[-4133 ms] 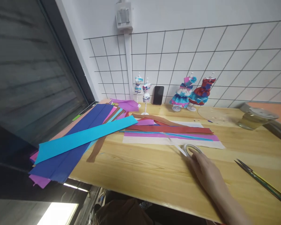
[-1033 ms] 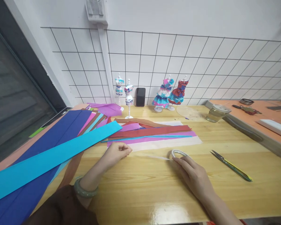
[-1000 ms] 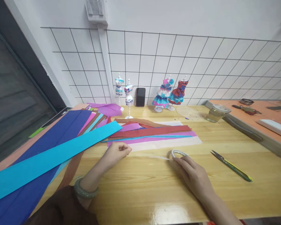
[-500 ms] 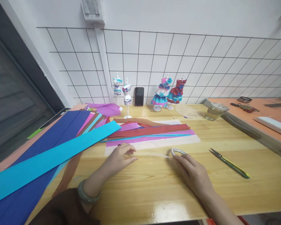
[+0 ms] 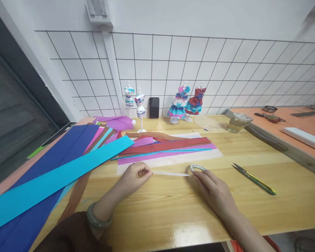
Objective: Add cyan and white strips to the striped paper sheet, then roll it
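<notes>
Coloured strips (image 5: 68, 168) lie left. Left hand (image 5: 133, 179): fingers pinch free end of white tape (image 5: 170, 174), which spans over to tape roll (image 5: 192, 168), pinched by right hand (image 5: 217, 191) fingers. Best pulled evenly, untwisted, off the table (image 5: 160, 213). Snips (image 5: 254, 180) rightmost.

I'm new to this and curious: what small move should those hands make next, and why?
Perhaps ease the right hand slightly away from the left hand, drawing out more thin white tape. The left fingertips seem to pinch its end, the right hand holds the round white tape roll, and the strip runs nearly straight between them.
</notes>
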`<state>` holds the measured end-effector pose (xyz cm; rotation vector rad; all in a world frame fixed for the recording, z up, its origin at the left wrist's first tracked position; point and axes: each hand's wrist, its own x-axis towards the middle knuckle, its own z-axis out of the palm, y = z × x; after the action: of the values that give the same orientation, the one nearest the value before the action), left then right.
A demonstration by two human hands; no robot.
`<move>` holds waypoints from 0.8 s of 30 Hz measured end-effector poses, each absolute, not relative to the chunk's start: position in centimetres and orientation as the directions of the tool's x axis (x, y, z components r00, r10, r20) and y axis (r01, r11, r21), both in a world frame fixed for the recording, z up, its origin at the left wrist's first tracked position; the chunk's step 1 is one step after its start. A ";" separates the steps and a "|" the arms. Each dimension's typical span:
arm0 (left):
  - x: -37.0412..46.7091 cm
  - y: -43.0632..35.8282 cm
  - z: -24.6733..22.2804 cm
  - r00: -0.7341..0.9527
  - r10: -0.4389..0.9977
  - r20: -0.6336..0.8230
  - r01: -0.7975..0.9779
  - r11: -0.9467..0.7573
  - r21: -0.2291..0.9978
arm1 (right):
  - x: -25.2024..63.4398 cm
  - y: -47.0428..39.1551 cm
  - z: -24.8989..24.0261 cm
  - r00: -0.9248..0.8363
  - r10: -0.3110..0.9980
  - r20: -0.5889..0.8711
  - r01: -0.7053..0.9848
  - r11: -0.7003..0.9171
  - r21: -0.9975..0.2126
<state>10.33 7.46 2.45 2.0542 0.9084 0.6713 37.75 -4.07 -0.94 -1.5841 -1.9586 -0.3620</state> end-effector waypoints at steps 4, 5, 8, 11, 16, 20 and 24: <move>10.2 7.5 2.7 0.593 0.805 0.002 0.349 -0.259 0.901 | 37.6 -4.0 -0.9 -0.092 0.800 0.593 0.969 0.209 -0.131; 10.1 7.6 2.9 0.589 0.808 -0.025 0.349 -0.226 0.909 | 37.6 -4.0 -0.8 -0.093 0.805 0.586 0.971 0.203 -0.125; 9.6 7.9 3.5 0.579 0.811 -0.077 0.349 -0.162 0.923 | 37.4 -3.9 -0.2 -0.091 0.809 0.580 0.977 0.185 -0.105; 8.6 8.4 4.3 0.581 0.803 -0.135 0.351 -0.098 0.931 | 36.9 -3.5 1.0 -0.091 0.815 0.572 0.980 0.175 -0.095; 6.2 9.8 5.2 0.543 0.809 -0.227 0.413 -0.022 0.911 | 35.0 -1.5 4.4 -0.074 0.906 0.417 0.994 0.102 -0.045; 4.7 10.9 5.0 0.487 0.839 -0.243 0.409 0.027 0.912 | 34.2 2.2 7.5 -0.034 0.998 0.062 0.974 0.047 -0.223; 4.0 11.6 4.4 0.499 0.812 -0.304 0.306 0.164 0.938 | 35.7 6.8 8.8 -0.231 0.828 -0.511 0.803 -0.135 -0.581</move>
<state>3.98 11.63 4.40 1.4139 1.0522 0.4774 35.70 6.80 8.76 -1.9296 -2.0460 1.3311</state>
